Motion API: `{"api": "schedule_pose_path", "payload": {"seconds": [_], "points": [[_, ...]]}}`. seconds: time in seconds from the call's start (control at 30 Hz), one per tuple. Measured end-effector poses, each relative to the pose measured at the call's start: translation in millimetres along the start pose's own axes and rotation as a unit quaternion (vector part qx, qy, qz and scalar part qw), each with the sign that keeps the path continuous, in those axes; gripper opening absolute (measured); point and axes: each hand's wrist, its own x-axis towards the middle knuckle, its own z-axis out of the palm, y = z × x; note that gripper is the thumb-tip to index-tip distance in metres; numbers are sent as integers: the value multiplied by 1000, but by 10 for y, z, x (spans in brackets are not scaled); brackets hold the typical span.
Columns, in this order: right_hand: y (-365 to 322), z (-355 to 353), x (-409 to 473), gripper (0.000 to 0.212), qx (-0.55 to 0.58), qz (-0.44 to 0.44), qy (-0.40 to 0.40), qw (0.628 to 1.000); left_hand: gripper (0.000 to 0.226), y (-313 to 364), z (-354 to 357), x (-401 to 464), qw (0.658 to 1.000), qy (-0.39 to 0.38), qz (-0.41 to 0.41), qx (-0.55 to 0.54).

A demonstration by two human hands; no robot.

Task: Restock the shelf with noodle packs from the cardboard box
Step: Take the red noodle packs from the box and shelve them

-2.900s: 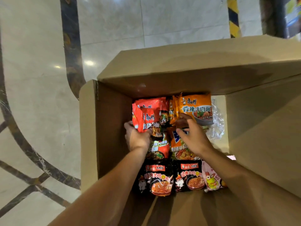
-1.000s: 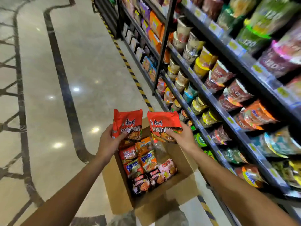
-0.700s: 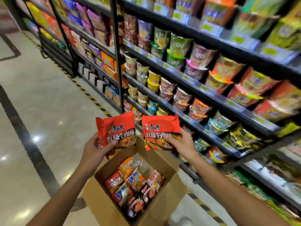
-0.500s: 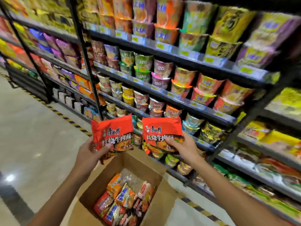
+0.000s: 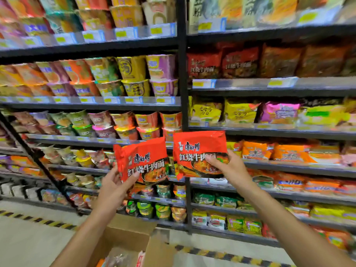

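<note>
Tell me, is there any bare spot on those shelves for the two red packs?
No clear gap shows. The cup shelves left of the black post are packed, the pack shelves right of it too. Only the floor beside the box lies bare.

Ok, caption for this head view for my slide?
Left hand and right hand each hold a red noodle pack before the shelf, above the box.

Two red noodle packs (image 5: 141, 160) (image 5: 199, 153) upright before shelf (image 5: 269, 132), cardboard box (image 5: 133, 239) below, apparently open
</note>
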Motion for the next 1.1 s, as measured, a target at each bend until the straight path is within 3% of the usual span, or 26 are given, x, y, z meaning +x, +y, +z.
{"api": "schedule_pose_path", "payload": {"seconds": [0.23,0.43,0.9,1.1], "points": [[-210,-1366,-243,24,-35,-11,57,998,35,401,1307,-29,997,-67,43,-19],[-326,-1923,-332,33,-47,-17,95,994,37,599,1800,32,993,-91,54,-47],[-598,-1790,738,28,-37,-54,121,991,33,964,1959,1172,984,-98,106,-107],[-662,-1696,1303,27,-60,-81,137,985,32,1176,2014,1816,972,-91,183,-114]]}}
